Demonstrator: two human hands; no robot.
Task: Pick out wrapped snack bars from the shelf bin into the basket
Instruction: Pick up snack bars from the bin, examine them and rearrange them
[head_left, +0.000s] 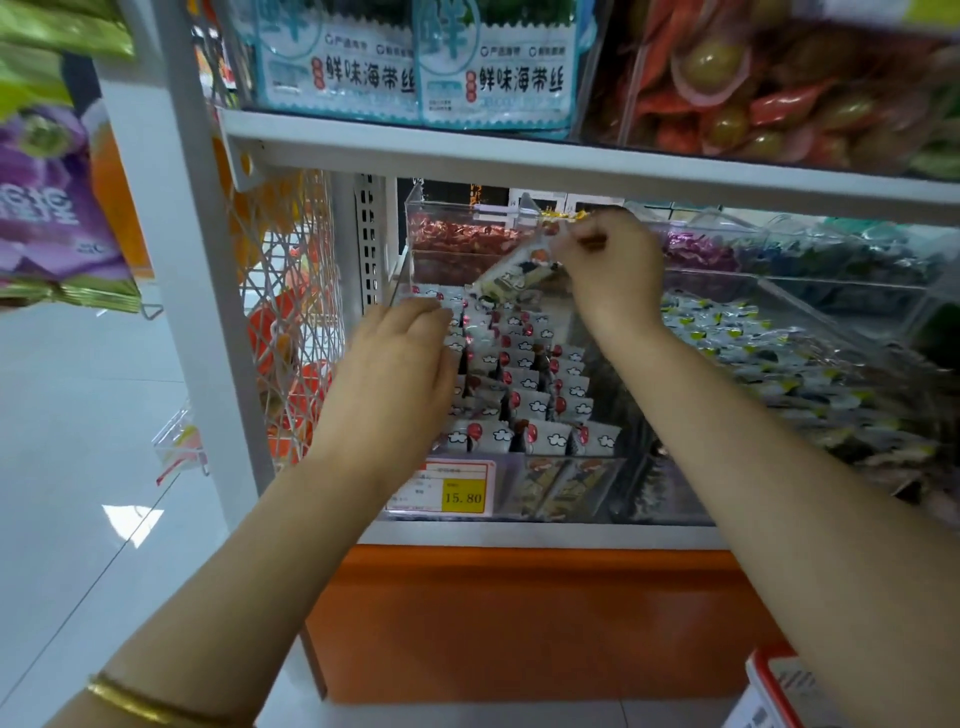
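A clear shelf bin (561, 488) holds several rows of white wrapped snack bars (524, 400) printed with red and cloud marks. My right hand (608, 265) is raised over the back of the bin and pinches one wrapped bar (511, 275) by its upper end; the bar hangs tilted down to the left. My left hand (395, 374) reaches into the left side of the bin, fingers curled down among the bars; what its fingertips touch is hidden. A red-rimmed basket corner (774, 686) shows at the bottom right.
A white shelf board (571, 166) runs close above the bin. Neighbouring clear bins hold red sweets (457, 239) behind and grey-green packets (779, 353) to the right. A yellow price tag (462, 493) sits on the bin front. A white wire rack (291, 312) stands left.
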